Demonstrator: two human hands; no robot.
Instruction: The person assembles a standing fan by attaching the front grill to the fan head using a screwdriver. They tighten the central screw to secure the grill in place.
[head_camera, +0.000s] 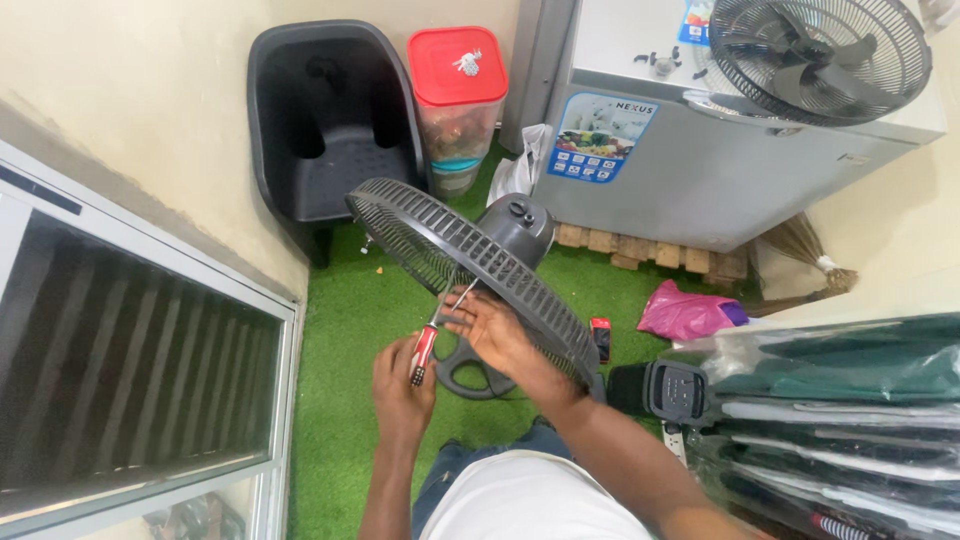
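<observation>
Two hands are engaged on one fan assembly. The white chest freezer (700, 160) stands well beyond the grip, bearing a detached fan guard with blades (820, 55); a black plastic seat (330, 130) and a red-lidded container (458, 95) stand beyond it to the left. The rear fan guard (470, 265), tilted, with its grey motor housing (515, 230) behind, sits directly above the grip, over green turf (340, 330). The right hand (495, 330) has fingers spread against the guard's inner face, steadying it and touching the tool shaft. The left hand (400, 385) is closed round the red handle of a screwdriver (437, 332), its tip at the guard hub. Risk, as judged: the guard is braced by spread fingers only; a tip slipping off the fastener could strike those fingers, and a freed screw could vanish into the turf.
</observation>
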